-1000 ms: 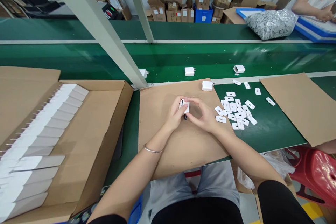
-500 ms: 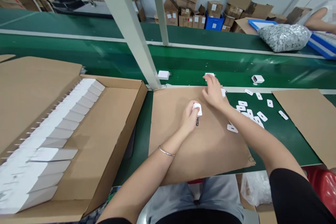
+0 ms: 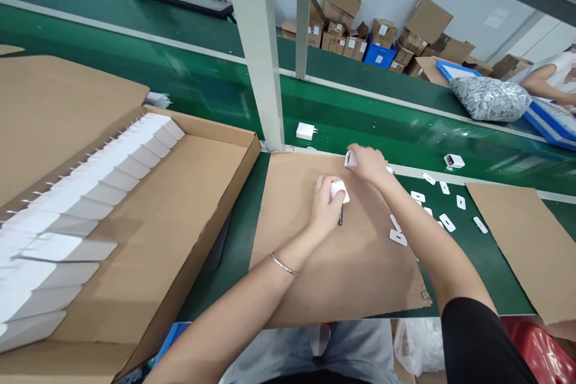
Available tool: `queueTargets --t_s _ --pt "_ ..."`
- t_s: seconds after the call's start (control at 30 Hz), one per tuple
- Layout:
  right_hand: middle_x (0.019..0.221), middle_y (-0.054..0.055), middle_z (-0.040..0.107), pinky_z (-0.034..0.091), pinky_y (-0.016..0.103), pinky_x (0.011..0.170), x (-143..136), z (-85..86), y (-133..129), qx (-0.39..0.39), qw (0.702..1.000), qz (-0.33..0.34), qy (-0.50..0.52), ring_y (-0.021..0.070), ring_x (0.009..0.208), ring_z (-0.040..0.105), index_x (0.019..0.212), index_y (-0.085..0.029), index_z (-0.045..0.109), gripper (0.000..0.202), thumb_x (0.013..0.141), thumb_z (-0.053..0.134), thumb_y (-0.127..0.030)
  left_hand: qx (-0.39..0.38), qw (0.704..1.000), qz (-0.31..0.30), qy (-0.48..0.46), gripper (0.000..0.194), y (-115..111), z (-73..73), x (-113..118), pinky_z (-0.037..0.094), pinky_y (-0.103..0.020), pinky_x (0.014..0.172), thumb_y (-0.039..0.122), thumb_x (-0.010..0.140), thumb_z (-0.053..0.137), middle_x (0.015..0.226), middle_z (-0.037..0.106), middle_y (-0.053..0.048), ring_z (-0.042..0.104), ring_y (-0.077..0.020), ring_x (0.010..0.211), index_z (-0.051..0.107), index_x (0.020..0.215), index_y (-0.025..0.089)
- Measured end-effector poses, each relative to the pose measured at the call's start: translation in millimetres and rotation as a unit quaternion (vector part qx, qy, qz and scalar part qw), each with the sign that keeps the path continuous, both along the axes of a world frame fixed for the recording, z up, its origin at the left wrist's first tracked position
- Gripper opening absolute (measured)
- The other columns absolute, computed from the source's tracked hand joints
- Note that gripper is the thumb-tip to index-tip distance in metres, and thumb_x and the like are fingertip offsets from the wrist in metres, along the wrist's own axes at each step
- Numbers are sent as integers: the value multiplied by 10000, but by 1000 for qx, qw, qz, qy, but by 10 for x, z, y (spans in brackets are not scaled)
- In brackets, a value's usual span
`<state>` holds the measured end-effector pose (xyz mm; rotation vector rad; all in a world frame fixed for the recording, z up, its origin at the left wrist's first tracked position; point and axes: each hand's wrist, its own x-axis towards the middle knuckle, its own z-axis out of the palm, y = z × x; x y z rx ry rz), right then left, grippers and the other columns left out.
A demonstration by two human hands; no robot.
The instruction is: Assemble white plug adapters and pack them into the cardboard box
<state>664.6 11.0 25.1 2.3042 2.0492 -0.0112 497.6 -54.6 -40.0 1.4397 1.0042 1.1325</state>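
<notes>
My left hand [image 3: 326,203] is closed around a white charger housing [image 3: 340,191] above the cardboard sheet [image 3: 315,276]. A dark, thin tool [image 3: 341,216] sticks out below that hand. Just to the right and farther back, my right hand [image 3: 369,163] grips a second white housing [image 3: 350,159], whose open end shows. Small white plates with slots [image 3: 447,222] lie scattered on the green table to the right, and a few rest at the sheet's right edge [image 3: 398,237].
A white charger with prongs [image 3: 306,131] and an open white housing [image 3: 454,161] are on the green belt. The large carton [image 3: 193,240] at left holds a row of white pieces. A metal post [image 3: 258,54] rises behind the sheet. Across the belt, a person's arm is near a plastic bag [image 3: 490,98].
My right hand has taken the white housing from the belt and brought it nearer, over the sheet's back edge. My left hand still holds its housing. The camera view has tilted.
</notes>
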Motion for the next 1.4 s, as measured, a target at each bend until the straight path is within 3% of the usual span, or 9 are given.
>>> queueTargets --t_s 0.1,0.2,0.33,0.43,0.63,0.73,1.0,1.2,1.4 --pt "1444 187 615 357 543 1142 -149 39 -444 29 994 86 58 374 1410 474 1362 -134 603 476 887 582 -120 1 1000 6 -19 176 -6 -7 6 450 -397 993 192 862 521 1112 565 -73 567 -241 1081 583 1026 210" --pt "1449 141 611 382 511 1153 -304 81 -874 113 958 47 261 315 1372 521 1331 -186 609 368 999 503 -305 45 998 6 -36 163 -50 13 -2 444 -397 1016 251 925 507 1143 547 -78 553 -235 1107 558 1076 219" --pt "1099 109 724 568 389 800 -587 -25 -1267 39 778 -139 612 248 926 698 1255 -223 618 556 1018 342 -644 123 992 9 -41 187 -136 50 -33 456 -377 981 295 963 507 1143 514 -77 551 -224 1075 533 1134 224" --pt "1054 105 725 562 363 756 -785 -213 -1379 -31 647 -164 744 242 901 692 1289 -219 617 634 997 324 -700 166 986 8 -24 205 -191 68 -69 458 -362 957 266 950 522 1152 491 -78 542 -222 1077 529 1150 225" --pt "1044 55 698 519 336 826 -862 -477 -1406 16 565 -125 815 202 937 637 1211 -226 612 532 966 447 -668 189 982 -20 18 229 -254 52 -116 450 -377 985 285 954 510 1193 465 -86 523 -232 1124 520 1175 226" --pt "866 10 632 495 322 734 -774 -502 -1448 55 570 -119 811 178 793 587 1002 -233 574 477 909 521 -698 191 980 -50 30 282 -267 26 -119 449 -400 1014 402 991 482 1221 467 -99 522 -244 1159 508 1211 227" --pt "811 -32 546 407 302 713 -513 -329 -1522 148 726 -81 666 159 761 517 896 -241 494 388 902 583 -619 198 972 -97 78 419 -163 136 -183 456 -426 1066 604 984 495 1163 521 -103 522 -263 1203 651 1126 241" --pt "799 -38 509 359 295 688 -516 -360 -1516 148 747 -61 646 151 736 472 878 -235 489 344 920 603 -557 146 985 -81 29 488 -125 151 -199 478 -386 1000 556 1046 362 1061 572 -87 572 -235 1092 706 957 222" --pt "803 -38 510 360 297 690 -500 -362 -1526 155 751 -46 640 153 731 475 900 -239 496 357 931 583 -583 137 983 -110 50 586 -124 143 -222 482 -395 1008 628 1040 287 1094 625 -91 578 -239 1112 717 1079 231"
